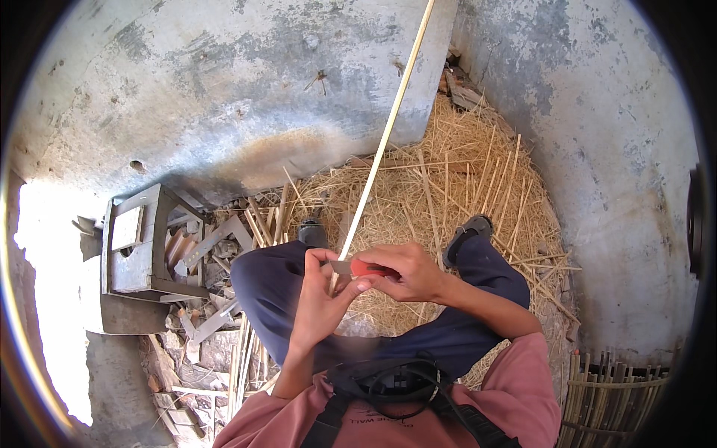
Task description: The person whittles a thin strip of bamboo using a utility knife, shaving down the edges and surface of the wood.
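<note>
A long, pale bamboo strip slants up from between my knees past the top edge of the view. My left hand grips it close to its lower end, thumb and fingers closed around it. In my right hand is a red-handled knife, its short flat blade lying across the strip right beside my left fingers. The tip of my right thumb meets the left thumb below the blade. Part of the knife's handle is hidden under my right fingers.
Straw and loose strips cover the ground before my feet. To the left stands a worn wooden box frame, with broken wood and rubble beside it. A slatted basket sits at lower right. Peeling walls enclose the spot.
</note>
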Tool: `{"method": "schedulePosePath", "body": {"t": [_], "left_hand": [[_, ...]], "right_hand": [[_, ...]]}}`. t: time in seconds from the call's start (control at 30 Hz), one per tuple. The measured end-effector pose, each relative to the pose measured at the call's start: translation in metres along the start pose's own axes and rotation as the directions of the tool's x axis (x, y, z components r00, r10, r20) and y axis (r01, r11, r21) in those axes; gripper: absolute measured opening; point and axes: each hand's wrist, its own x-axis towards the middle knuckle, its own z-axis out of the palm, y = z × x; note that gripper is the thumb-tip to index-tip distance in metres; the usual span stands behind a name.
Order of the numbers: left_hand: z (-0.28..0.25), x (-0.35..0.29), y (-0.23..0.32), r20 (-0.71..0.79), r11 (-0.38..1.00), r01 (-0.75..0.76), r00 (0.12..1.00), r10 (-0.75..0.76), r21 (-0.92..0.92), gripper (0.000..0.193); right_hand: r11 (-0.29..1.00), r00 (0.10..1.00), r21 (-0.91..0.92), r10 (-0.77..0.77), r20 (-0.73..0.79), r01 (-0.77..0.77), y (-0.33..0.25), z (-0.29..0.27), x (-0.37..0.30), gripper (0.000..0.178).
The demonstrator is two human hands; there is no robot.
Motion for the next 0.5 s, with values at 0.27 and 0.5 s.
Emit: {"method": "schedulePosePath", "body": {"t": [0.27, 0.5], "left_hand": [[0.0035, 0.0009, -0.0046, -0.052, 0.994, -0.073, 0.996, 0.070, -0.076, 0.056], [0.0039, 0.0041, -0.0039, -0.102, 0.977, -0.133, 0.988, 0.117, -0.169, 0.057]], "right_hand": [[1.000, 1.000, 0.022, 0.001, 0.004, -0.001, 0.0000, -0.0015, 0.0006, 0.035], [0.997, 0.999, 0.052, 0.049, 0.015, -0.050, -0.0076, -0.0047, 0.0041, 0.035]]}}
